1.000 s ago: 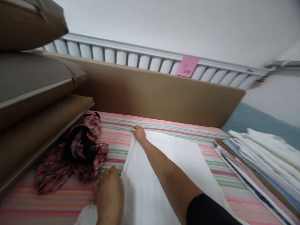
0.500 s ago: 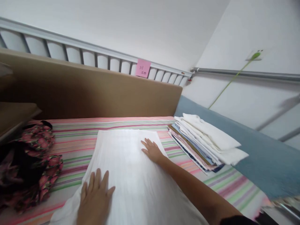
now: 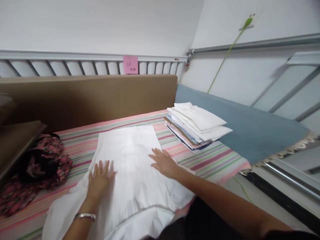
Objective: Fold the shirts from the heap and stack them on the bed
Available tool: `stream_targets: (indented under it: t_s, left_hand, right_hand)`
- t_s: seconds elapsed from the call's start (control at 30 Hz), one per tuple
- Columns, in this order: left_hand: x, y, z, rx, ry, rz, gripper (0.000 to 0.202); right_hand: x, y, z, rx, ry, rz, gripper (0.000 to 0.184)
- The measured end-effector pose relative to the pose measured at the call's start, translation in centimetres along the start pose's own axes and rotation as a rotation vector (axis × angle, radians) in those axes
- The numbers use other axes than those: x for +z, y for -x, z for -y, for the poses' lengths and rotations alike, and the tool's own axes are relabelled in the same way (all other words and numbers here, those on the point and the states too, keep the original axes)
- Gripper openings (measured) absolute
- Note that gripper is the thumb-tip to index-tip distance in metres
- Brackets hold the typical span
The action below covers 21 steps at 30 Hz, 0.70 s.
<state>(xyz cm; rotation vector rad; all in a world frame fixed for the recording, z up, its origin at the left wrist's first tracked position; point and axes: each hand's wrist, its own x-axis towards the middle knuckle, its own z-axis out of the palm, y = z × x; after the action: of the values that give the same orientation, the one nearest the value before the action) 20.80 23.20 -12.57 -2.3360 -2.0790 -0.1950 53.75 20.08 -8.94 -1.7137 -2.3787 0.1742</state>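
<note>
A white cloth garment (image 3: 130,166) lies spread over the striped sheet (image 3: 82,146), flat at its far end and wrinkled and bunched toward me. My left hand (image 3: 100,180), with a silver bangle at the wrist, rests on its left part, fingers spread. My right hand (image 3: 163,162) lies at its right edge, also with fingers apart. Neither hand grips the fabric. Just beyond my right hand sits a stack of folded clothes (image 3: 197,125), white on top with blue, brown and pink layers below.
At the left, a black and pink floral cloth (image 3: 50,160) lies beside a cardboard box (image 3: 20,140). A brown board (image 3: 112,96) stands along the back below a railing with a pink note (image 3: 130,64). Blue fabric (image 3: 240,116) borders the right, near a green cord (image 3: 225,58).
My right hand has come nearer to me along the cloth's right edge. My left hand still lies on the cloth. The view has tilted and turned right, showing more of the cloth's near end.
</note>
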Motion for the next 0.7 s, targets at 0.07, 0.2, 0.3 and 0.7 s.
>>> stream_targets:
  t_s: [0.07, 0.2, 0.3, 0.7]
  left_hand:
    - [-1.0, 3.1, -1.8, 0.099, -0.007, -0.075, 0.053]
    - [-0.6, 11.5, -6.2, 0.334, -0.058, -0.141, 0.051]
    - [-0.2, 15.9, -9.2, 0.337, -0.101, -0.221, 0.05]
    - [0.4, 14.8, -13.9, 0.226, -0.006, -0.068, 0.053]
  right_hand:
    - [0.8, 4.1, 0.8, -0.053, -0.044, 0.011, 0.049]
    - [0.8, 7.3, 0.0, 0.063, -0.084, -0.014, 0.046]
    - [-0.7, 8.0, -1.8, 0.243, -0.115, -0.163, 0.045]
    - [1.2, 14.8, -7.8, 0.782, -0.645, -0.192, 0.029]
